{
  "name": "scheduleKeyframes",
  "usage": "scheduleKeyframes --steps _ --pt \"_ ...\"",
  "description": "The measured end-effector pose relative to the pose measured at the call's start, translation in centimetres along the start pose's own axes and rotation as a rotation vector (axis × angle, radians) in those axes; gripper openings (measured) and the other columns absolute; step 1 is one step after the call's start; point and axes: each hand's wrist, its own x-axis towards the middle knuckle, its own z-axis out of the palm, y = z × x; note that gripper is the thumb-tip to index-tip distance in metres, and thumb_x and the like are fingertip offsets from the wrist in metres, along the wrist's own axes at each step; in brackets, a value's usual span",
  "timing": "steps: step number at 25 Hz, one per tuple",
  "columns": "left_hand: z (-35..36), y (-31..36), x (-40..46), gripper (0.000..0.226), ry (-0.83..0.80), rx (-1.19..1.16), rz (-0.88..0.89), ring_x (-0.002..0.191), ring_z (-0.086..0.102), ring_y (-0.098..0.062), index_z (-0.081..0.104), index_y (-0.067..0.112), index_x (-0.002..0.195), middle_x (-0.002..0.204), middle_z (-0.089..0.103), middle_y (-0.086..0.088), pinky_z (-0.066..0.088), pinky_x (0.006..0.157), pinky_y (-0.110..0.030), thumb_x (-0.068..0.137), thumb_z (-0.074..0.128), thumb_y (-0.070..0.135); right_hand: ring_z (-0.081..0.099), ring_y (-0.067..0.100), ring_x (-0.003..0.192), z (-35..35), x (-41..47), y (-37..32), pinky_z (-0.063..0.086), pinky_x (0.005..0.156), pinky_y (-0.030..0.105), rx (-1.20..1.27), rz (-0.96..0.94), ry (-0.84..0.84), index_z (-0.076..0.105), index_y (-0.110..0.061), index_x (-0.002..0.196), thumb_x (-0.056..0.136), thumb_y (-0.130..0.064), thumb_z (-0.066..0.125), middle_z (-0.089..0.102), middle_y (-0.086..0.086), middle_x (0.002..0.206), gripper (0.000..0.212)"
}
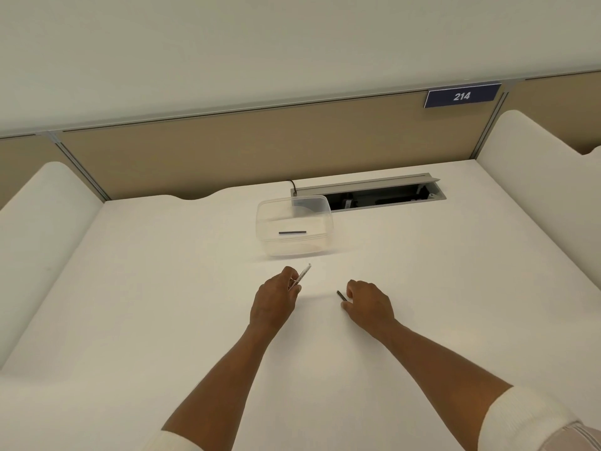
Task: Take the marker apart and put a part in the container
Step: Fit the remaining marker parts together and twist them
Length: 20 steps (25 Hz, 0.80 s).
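Left hand (276, 296) — fingers curled, pinching white marker barrel (301, 276), tip angled toward clear container (294, 230). Right hand (367, 302) — pinching short dark marker piece (341, 295). Dark strip (292, 232) lies inside container. Bare desk (162, 288) lies between container and hands.

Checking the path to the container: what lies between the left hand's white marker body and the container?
Only bare white table separates the marker body from the container, per the head view.
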Motion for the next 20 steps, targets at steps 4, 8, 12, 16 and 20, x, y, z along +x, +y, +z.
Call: scheduleKeyframes --steps 4,8,12,16,20 --pt "0.0 -0.2 -0.1 0.014 -0.018 0.036 0.004 0.080 0.063 -0.022 0.050 0.025 0.103 0.092 0.069 0.008 0.052 0.068 -0.038 0.092 0.059 0.023 0.054 0.021 0.088 -0.5 0.1 0.6 0.044 0.071 0.034 -0.051 -0.017 -0.007 0.047 -0.022 0.082 0.090 -0.024 0.054 0.059 -0.003 0.091 0.011" --pt "0.0 0.0 -0.2 0.013 -0.038 0.065 0.013 0.082 0.065 -0.023 0.052 0.026 0.105 0.094 0.070 0.007 0.053 0.071 -0.039 0.093 0.058 0.025 0.052 0.023 0.082 -0.6 -0.4 1.2 0.042 0.067 0.035 -0.041 -0.026 0.057 0.045 -0.019 0.086 0.091 -0.015 0.046 0.054 -0.001 0.089 0.007" --pt "-0.1 0.1 -0.4 0.011 -0.057 0.098 0.020 0.084 0.065 -0.021 0.054 0.028 0.103 0.094 0.069 0.008 0.053 0.072 -0.039 0.093 0.057 0.026 0.052 0.024 0.076 -1.1 -0.4 1.1 0.035 0.064 0.032 0.056 -0.007 0.089 0.044 -0.020 0.088 0.091 -0.012 0.043 0.055 0.000 0.085 0.009" --pt "-0.4 0.2 -0.6 0.011 -0.051 0.132 0.034 0.081 0.062 -0.022 0.057 0.029 0.103 0.089 0.066 0.007 0.053 0.069 -0.039 0.093 0.057 0.024 0.054 0.021 0.081 -2.1 -0.2 -0.2 0.039 0.066 0.032 0.174 -0.037 0.129 0.053 -0.024 0.090 0.090 -0.014 0.047 0.058 -0.005 0.087 0.012" --pt "-0.7 0.6 -0.7 0.013 -0.049 0.155 0.040 0.078 0.060 -0.025 0.059 0.029 0.104 0.086 0.064 0.005 0.052 0.067 -0.039 0.093 0.057 0.022 0.054 0.016 0.085 -2.9 -0.3 -1.8 0.046 0.073 0.034 0.251 -0.105 0.155 0.057 -0.028 0.093 0.090 -0.016 0.052 0.059 -0.008 0.090 0.013"
